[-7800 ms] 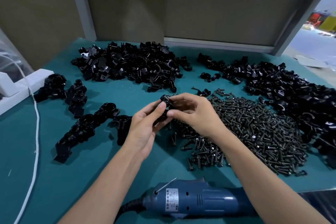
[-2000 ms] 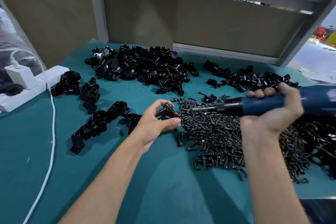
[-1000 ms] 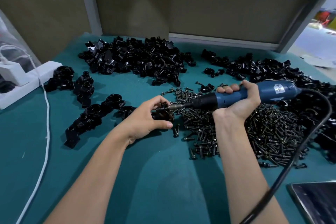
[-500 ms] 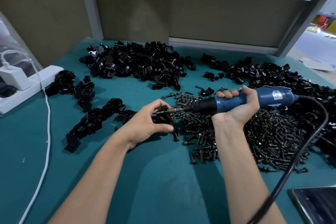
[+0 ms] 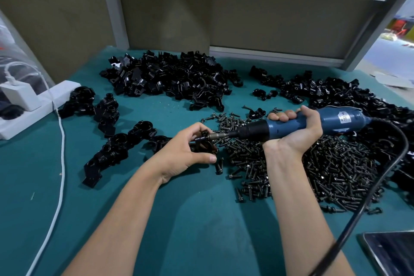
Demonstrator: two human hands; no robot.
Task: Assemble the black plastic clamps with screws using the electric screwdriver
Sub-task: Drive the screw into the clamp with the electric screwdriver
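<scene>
Spreading across the teal table (image 5: pixel 190 219) are heaps of black clamp parts (image 5: pixel 165 78), with a pile of screws (image 5: pixel 324 170) at the near right. The right hand (image 5: pixel 298 134) is wrapped around the blue electric screwdriver (image 5: pixel 342 119), held level above the screws. The left hand (image 5: pixel 186 152) pinches one black clamp (image 5: pixel 205 144) between thumb and fingers just left of the pile, low over the table — the bit (image 5: pixel 218 136) touches its upper edge.

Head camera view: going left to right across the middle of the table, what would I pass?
White power strip → white cable → row of assembled clamps → left hand → clamp it holds → right hand gripping the electric screwdriver → black cord.
</scene>
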